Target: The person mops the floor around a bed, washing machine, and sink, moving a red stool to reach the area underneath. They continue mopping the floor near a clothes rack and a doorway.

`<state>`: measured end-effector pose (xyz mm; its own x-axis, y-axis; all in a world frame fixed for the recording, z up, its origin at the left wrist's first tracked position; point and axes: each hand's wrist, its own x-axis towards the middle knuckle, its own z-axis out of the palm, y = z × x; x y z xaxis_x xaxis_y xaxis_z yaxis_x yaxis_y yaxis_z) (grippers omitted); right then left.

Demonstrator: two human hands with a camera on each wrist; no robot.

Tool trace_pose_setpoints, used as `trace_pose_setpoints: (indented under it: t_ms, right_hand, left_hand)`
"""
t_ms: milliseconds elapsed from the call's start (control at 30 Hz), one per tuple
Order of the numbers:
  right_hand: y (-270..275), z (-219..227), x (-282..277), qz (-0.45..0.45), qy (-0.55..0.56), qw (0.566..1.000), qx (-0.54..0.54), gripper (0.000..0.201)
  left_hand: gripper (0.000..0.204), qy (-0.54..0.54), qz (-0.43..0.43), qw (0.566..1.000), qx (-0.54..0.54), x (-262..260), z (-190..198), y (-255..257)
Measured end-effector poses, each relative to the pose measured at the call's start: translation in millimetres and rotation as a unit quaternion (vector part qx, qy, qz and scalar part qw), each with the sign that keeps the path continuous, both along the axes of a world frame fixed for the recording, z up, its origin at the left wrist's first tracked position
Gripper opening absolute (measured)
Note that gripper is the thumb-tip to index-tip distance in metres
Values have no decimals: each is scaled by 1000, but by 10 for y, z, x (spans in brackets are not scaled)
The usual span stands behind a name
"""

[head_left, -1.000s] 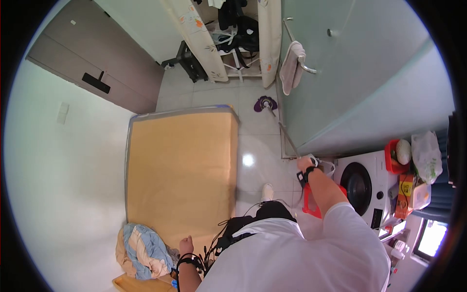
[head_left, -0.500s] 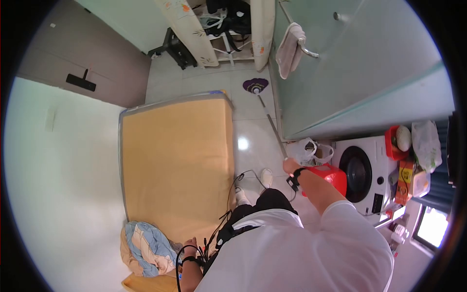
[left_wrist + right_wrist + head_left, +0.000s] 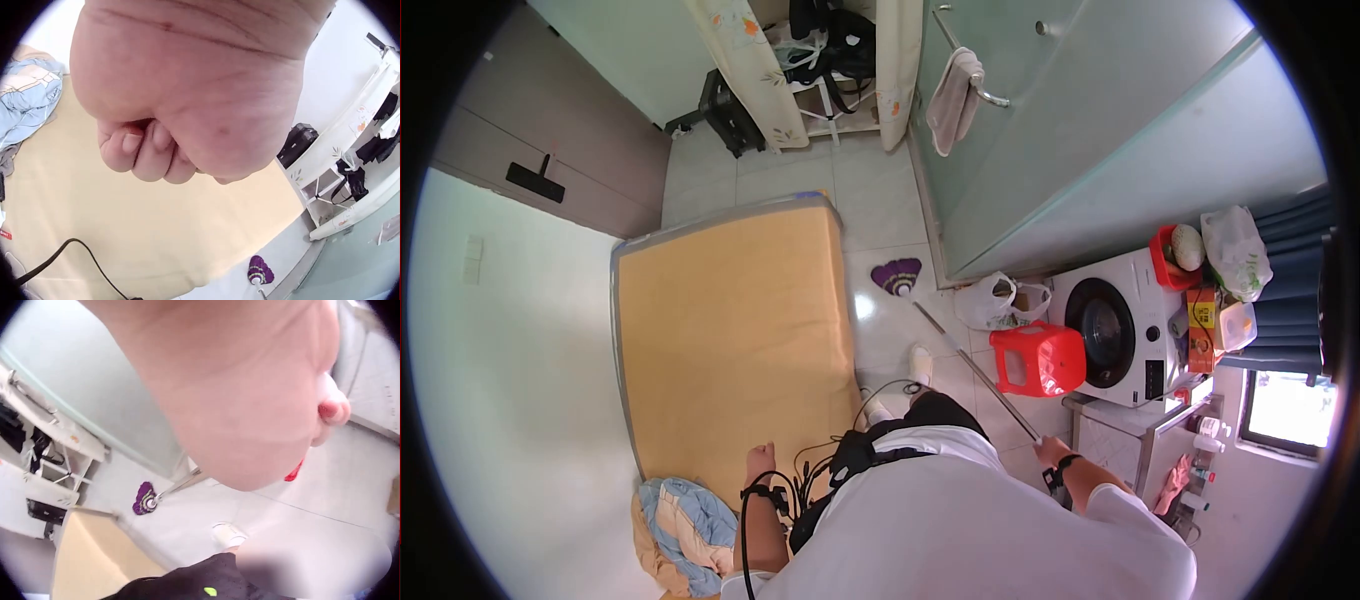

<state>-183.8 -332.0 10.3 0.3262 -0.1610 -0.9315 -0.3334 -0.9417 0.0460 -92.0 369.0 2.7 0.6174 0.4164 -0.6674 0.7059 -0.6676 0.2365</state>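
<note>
A mop with a purple fringed head point(image 3: 897, 277) and a long metal handle lies slanted across the floor in the head view. My right hand point(image 3: 1053, 452) grips the handle's near end, low on the right side. The mop head rests flat on the tiles, between the mattress and the glass wall. In the right wrist view the handle point(image 3: 178, 485) passes behind the hand, which hides the grip itself. My left hand point(image 3: 187, 119) is curled into a fist with nothing in it, above the bare yellow mattress point(image 3: 730, 330).
A red plastic stool point(image 3: 1040, 360) stands right of the handle, before a washing machine point(image 3: 1115, 330). White plastic bags point(image 3: 992, 302) sit on the floor by the glass wall point(image 3: 1020, 160). Bedding point(image 3: 690, 530) is heaped at the mattress's near corner. Black cables point(image 3: 800, 480) hang by my left arm.
My right hand has drawn back and to the right with the mop handle. The mop head has slid nearer to me along the floor. My left hand stays over the mattress.
</note>
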Motion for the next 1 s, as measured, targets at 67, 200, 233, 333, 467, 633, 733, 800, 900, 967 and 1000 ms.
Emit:
trace_pose_setpoints:
  t_ms: [67, 200, 233, 333, 467, 633, 733, 800, 900, 967, 1000]
  right_hand:
    - [83, 155, -35, -86, 29, 995, -28, 46]
    - [131, 35, 25, -58, -87, 993, -50, 45]
    - [156, -64, 134, -65, -95, 993, -41, 45]
    - [289, -329, 633, -78, -120, 990, -17, 45]
    - [533, -736, 1446, -104, -155, 982, 19, 46]
    - [864, -945, 2711, -34, -185, 979, 82, 46]
    - [941, -1460, 3299, 1, -280, 957, 80, 46]
    - [1120, -988, 3765, 54, -232, 965, 107, 46]
    - [1205, -1223, 4162, 303, -281, 905, 100, 47]
    - [1337, -1207, 4184, 280, -279, 913, 104, 48]
    - [1382, -1151, 4182, 255, -277, 920, 105, 48]
  left_hand:
    - [43, 1, -11, 1000, 10, 0, 10, -42]
    - [44, -10, -10, 1000, 18, -75, -12, -22]
    - [44, -9, -10, 1000, 21, -89, 5, -8]
    - [45, 8, 10, 1000, 19, -158, 46, -5]
    - [45, 5, 31, 999, 31, -253, 247, -77]
    - [45, 5, 47, 998, 51, -425, 450, -193]
    - [45, 10, 64, 995, 73, -583, 492, -226]
    - [46, 23, 87, 993, 71, -655, 588, -275]
    - [46, 44, 103, 991, 71, -817, 642, -342]
    - [46, -10, 66, 992, 108, -949, 597, -361]
    - [46, -10, 65, 992, 107, -1025, 531, -317]
